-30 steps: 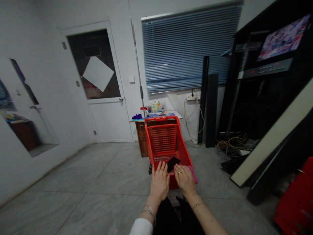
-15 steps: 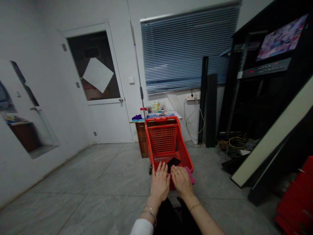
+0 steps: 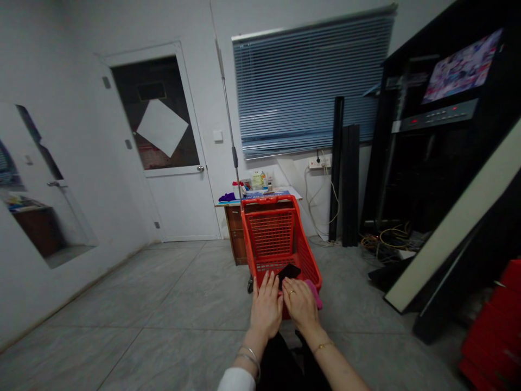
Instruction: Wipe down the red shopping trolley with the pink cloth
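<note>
A red plastic shopping cart (image 3: pixel 271 228) stands directly in front of me. Flat over its near edge lies my left hand (image 3: pixel 266 304), fingers stretched forward. Beside it, my right hand (image 3: pixel 300 304) has its fingers bent and close together on the same edge. A pink cloth (image 3: pixel 314 294) shows from under the right hand's outer side; most of it is hidden by that hand. Inside the cart, just past my fingertips, is a flat black object (image 3: pixel 290 271), its kind unclear.
Behind the cart stands a small table (image 3: pixel 235 228) with bottles and a purple cloth (image 3: pixel 227 197). A pole (image 3: pixel 228 119) rises by the cart. Dark panels and a pale board (image 3: pixel 448 233) lean at right, near loose cables (image 3: pixel 391 239) and red crates (image 3: pixel 494 331).
My right hand and the pink cloth have shifted slightly left along the cart's edge. The left hand stays in nearly the same place, and the view has tilted up slightly.
</note>
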Tool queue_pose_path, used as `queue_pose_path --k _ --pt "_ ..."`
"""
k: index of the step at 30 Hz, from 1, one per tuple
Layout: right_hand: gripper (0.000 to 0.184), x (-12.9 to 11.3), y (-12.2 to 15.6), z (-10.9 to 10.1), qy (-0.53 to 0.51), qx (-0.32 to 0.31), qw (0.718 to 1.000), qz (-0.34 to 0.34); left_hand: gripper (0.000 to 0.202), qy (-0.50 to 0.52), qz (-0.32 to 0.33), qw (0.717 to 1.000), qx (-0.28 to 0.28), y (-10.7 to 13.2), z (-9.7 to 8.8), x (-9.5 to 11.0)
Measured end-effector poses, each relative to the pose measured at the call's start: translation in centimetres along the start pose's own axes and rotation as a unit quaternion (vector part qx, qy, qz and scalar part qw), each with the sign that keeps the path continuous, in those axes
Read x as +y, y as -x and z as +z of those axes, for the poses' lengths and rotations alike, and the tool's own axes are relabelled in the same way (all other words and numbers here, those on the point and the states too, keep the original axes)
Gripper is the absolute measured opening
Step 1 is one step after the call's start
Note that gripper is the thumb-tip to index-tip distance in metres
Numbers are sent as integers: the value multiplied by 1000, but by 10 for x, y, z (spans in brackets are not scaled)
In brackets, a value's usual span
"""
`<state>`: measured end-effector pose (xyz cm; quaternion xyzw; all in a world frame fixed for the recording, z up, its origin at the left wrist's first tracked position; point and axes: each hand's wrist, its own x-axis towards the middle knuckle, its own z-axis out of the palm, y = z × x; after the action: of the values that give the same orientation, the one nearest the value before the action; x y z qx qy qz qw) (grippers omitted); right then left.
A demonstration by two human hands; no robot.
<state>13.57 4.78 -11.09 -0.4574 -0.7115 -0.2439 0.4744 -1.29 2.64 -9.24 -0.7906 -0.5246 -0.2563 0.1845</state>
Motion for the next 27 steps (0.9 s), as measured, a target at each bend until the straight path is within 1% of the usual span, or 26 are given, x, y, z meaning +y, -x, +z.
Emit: queue_pose_path --k 1,2,3,5,7,8,9,10,12,14,15,16,17,19,21,23,25,27 --pt "29 -3 -1 1 -10 -8 1000 -13 47 -1 3 1000 -5 0 -1 -2" --pt "29 -1 -2 -1 -20 -17 999 -27 47 -2 6 1000 -11 0 -2 -5" --pt "29 5 -3 -4 -31 -27 998 -39 47 -3 8 1000 -17 0 -3 -7" --pt "29 28 -4 -14 -47 -45 996 -55 47 -3 10 1000 -24 0 -5 -9" --pt "29 48 -3 -22 -51 -52 996 -51 47 -3 11 1000 -21 0 -4 -7" --pt "29 53 -3 -24 -47 -47 997 -41 47 -4 11 1000 -17 0 -3 -4" --pt "29 52 -2 -23 -40 -38 998 -27 48 -4 10 1000 -12 0 -2 -2" --pt "29 46 -1 -21 -30 -28 999 -12 48 -5 8 1000 -7 0 -1 1" --pt "30 25 0 -12 -12 -13 1000 10 48 -8 2 1000 -1 1 1 3" --pt "29 4 -1 -5 -9 -16 1000 7 48 -10 2 1000 -1 1 1 0" --pt "29 -2 -2 -3 -14 -23 1000 -4 48 -11 6 1000 -3 1 0 -2" --pt "29 -3 -3 -4 -21 -31 999 -17 47 -10 11 1000 -5 1 -1 -6" --pt "29 2 -5 -7 -27 -38 998 -29 47 -9 14 1000 -8 1 -2 -8" --pt "28 21 -6 -16 -37 -53 997 -47 47 -8 14 1000 -16 0 -4 -12" --pt "28 42 -6 -24 -40 -60 996 -53 47 -5 10 1000 -23 -1 -4 -11" --pt "27 50 -6 -26 -34 -49 997 -39 47 -4 7 1000 -24 -2 -2 -7" --pt "27 39 -5 -20 -20 -23 999 -11 47 -6 3 1000 -16 -2 0 -2" --pt "27 17 -5 -11 -12 -7 1000 8 47 -9 1 1000 -7 -1 1 -1"
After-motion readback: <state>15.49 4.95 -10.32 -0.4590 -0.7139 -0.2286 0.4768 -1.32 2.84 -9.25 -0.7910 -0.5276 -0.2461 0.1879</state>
